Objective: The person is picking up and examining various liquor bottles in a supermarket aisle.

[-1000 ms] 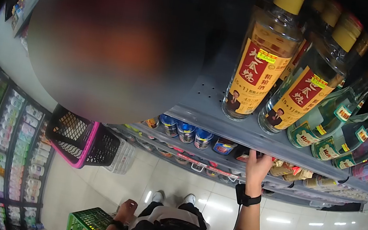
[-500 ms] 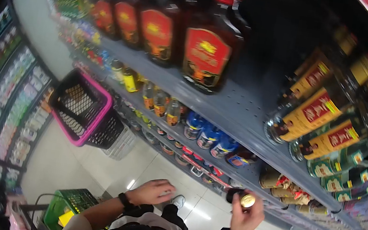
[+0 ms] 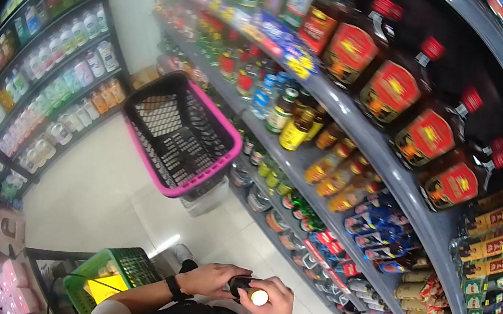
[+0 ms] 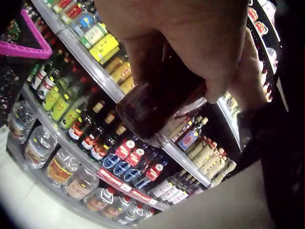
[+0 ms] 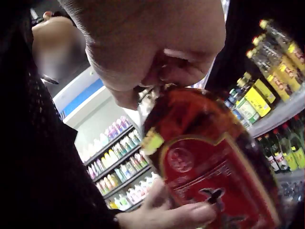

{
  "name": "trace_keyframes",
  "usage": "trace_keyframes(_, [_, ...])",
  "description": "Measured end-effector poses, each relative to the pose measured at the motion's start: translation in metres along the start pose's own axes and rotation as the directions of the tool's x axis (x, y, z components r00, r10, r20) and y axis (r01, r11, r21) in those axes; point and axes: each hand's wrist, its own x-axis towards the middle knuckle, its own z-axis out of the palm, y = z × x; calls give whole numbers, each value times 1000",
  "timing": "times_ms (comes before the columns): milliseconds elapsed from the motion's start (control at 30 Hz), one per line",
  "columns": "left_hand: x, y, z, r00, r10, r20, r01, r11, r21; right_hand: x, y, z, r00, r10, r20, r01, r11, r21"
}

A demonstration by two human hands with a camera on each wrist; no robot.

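A flat liquor bottle [image 5: 214, 157] with amber-brown contents, a red label and a small yellow sticker is held in front of the body. My right hand [image 3: 276, 303] grips its neck, just below the gold cap [image 3: 259, 297]. My left hand [image 3: 215, 281] holds the bottle's body from the other side, its thumb [image 5: 190, 214] lying across the label in the right wrist view. From the left wrist, the bottle [image 4: 157, 107] looks dark and its label is mostly hidden.
A green basket [image 3: 80, 294] with a yellow item inside stands beside my left forearm. Black baskets with a pink rim [image 3: 236, 148] are stacked on the floor ahead. Shelves of bottles [image 3: 400, 92] run along the right; another shelf unit [image 3: 49, 66] stands at the left.
My right hand has drawn the bottle out from the lower shelf and brought it in front of the body. My left hand has come up and taken hold of it. The head view has swung left.
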Motion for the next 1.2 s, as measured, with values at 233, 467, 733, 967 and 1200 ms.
trace_keyframes(233, [-152,-67,-109,983,-116,-142,131,986,100,113,-85,164,906,-311,287,211,919,332])
trace_keyframes(467, [-249,-92,-168,770,-130,-624,242,965,98,155,-126,295,825,-427,370,222,847,484])
trace_keyframes(733, [-416,-155,-115,375,-589,-716,736,658,-156,246,-159,379,969,-127,211,60,952,299])
trace_keyframes(967, [-499,-211,-53,-88,-777,-623,830,289,-478,355,-130,468,978,-197,-69,206,967,153])
trace_keyframes(1200, [-505,-285,-95,-275,-801,-533,702,211,-680,451,-6,616,989,132,62,-139,982,125])
